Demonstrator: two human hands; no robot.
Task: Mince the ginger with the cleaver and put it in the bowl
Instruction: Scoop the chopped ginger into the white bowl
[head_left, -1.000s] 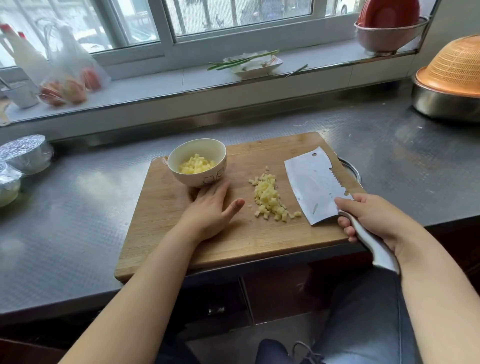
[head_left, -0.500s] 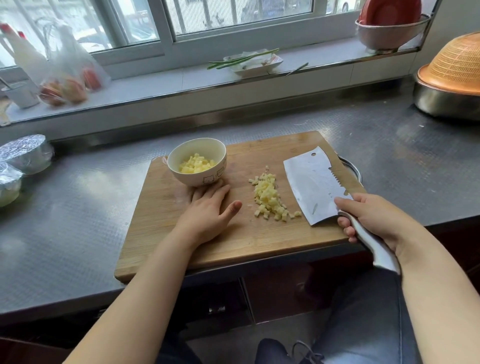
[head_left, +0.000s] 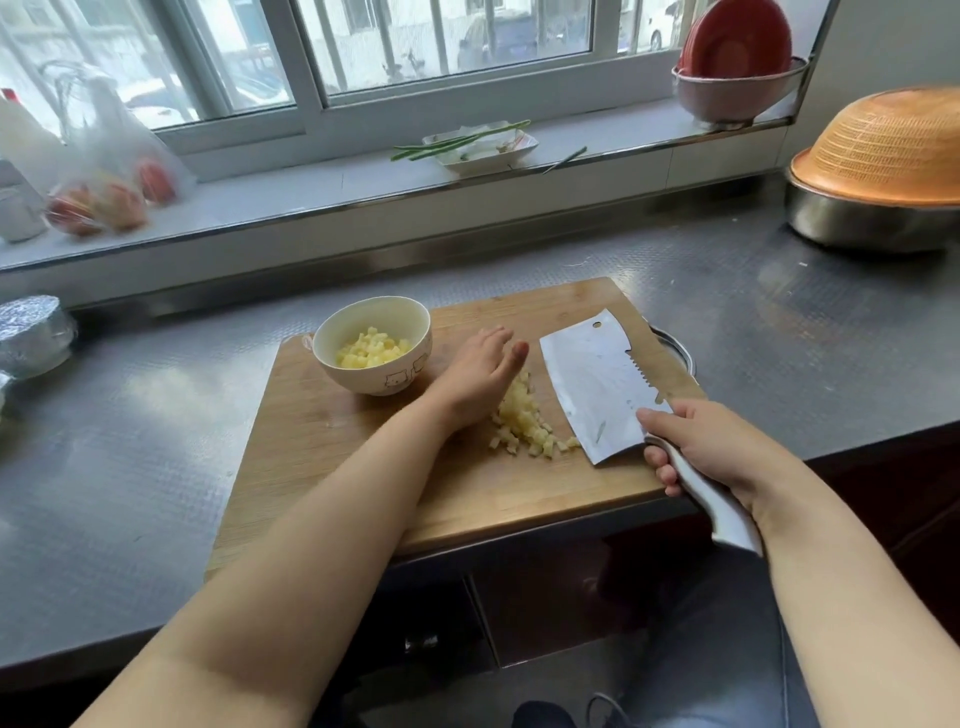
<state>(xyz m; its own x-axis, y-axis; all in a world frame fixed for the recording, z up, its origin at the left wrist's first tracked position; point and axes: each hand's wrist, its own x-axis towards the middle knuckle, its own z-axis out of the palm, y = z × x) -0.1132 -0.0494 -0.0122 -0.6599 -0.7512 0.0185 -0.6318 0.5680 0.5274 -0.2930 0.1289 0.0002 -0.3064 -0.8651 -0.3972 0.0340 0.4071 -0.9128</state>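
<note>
While the rectangular wooden cutting board (head_left: 322, 457) carries everything, the broad steel cleaver (head_left: 597, 384) lies flat, right hand (head_left: 711, 447) curled round its handle; the cream ceramic bowl (head_left: 373, 344) holds diced ginger; the left hand (head_left: 480, 376), fingers together, touches the loose pale-yellow ginger pile (head_left: 530, 423).

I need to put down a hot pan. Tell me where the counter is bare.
Bare steel counter lies left of the cutting board, and more between the board and the metal basin on the right. The board itself is crowded: bowl, ginger pile, cleaver, both hands.
</note>
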